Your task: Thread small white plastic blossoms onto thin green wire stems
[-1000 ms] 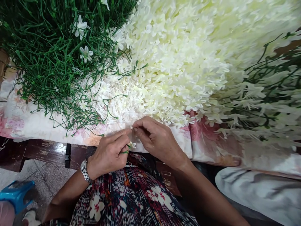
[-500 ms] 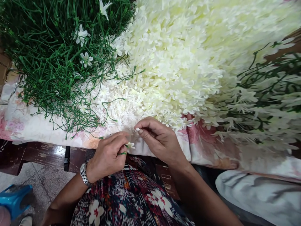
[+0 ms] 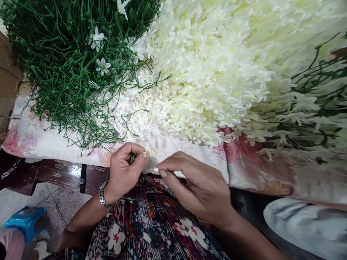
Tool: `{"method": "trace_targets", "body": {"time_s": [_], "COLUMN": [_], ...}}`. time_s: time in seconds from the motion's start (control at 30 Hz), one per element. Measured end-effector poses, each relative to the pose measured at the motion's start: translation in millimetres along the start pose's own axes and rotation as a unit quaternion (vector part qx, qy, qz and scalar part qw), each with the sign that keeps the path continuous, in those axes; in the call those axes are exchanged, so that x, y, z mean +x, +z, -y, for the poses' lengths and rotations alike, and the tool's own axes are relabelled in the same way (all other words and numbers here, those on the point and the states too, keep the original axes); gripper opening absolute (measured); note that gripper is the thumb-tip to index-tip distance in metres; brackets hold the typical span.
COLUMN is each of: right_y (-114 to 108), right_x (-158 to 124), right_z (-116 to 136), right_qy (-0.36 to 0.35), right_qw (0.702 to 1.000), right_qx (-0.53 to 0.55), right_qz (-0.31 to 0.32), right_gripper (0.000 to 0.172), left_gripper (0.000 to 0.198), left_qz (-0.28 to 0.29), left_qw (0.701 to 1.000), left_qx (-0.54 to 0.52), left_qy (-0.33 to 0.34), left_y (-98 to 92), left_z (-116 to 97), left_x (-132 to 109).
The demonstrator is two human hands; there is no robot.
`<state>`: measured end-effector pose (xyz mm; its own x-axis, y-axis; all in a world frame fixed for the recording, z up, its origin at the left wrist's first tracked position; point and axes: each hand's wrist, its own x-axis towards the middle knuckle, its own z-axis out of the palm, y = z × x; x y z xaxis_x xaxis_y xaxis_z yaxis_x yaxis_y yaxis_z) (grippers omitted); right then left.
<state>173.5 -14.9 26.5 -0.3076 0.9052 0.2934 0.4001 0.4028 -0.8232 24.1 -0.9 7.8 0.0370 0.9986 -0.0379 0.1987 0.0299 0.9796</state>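
Note:
My left hand (image 3: 125, 170), with a metal watch at its wrist, pinches a green artificial flower stem (image 3: 132, 158) at the cloth's front edge. A pale tip shows at its fingertips, too small to make out. Just to the right, my right hand (image 3: 199, 186) holds a tiny white flower piece (image 3: 155, 169) between thumb and forefinger. The two hands are close but apart. Beyond them lie a heap of loose white flower pieces (image 3: 123, 115), a large pile of cream-white petals (image 3: 200, 83) and a tangled mass of green stems (image 3: 67, 72).
A floral cloth (image 3: 65, 139) covers the table. Stems with white flowers (image 3: 311, 104) lie at the right. A cardboard box (image 3: 8, 68) stands at the left edge. A blue stool (image 3: 25, 220) is on the floor, beside another person's leg (image 3: 15, 240). Pale fabric (image 3: 300, 224) shows at lower right.
My left hand has turned, so the green stem now shows between thumb and fingers. My right hand has moved down and nearer me, still pinching the white piece. The view has shifted slightly.

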Motion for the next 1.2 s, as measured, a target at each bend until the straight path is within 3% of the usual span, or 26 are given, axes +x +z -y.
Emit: {"method": "trace_targets", "body": {"time_s": [0.2,0.7,0.83,1.07,1.2], "right_y": [16.2,14.3,13.4,15.8,16.9], "right_x": [6.4,8.5,7.3,5.8,5.2], "right_z": [-14.5,-14.4,-16.4,-18.2,-17.4], "right_qy": [0.003,-0.03,-0.031,-0.038,-0.054], "right_qw": [0.995,0.988,0.99,0.994,0.993], "right_qx": [-0.075,-0.149,-0.133,-0.094,-0.105], "right_qz": [-0.058,-0.027,-0.027,-0.034,-0.03], "right_gripper": [0.008,0.008,0.009,0.009,0.009], "left_gripper": [0.007,0.012,0.012,0.014,0.008], "left_qz": [-0.004,0.041,0.064,0.017,0.032], "left_qw": [0.999,0.974,0.975,0.993,0.995], "left_qx": [0.013,0.12,0.103,0.045,0.038], "left_qy": [0.051,0.19,0.188,0.103,0.086], "left_y": [2.1,-2.8,-6.9,-4.4,-1.6], "left_z": [0.5,7.0,7.6,10.0,10.7], "left_x": [-2.7,-3.6,-5.5,-9.0,-7.6]}}
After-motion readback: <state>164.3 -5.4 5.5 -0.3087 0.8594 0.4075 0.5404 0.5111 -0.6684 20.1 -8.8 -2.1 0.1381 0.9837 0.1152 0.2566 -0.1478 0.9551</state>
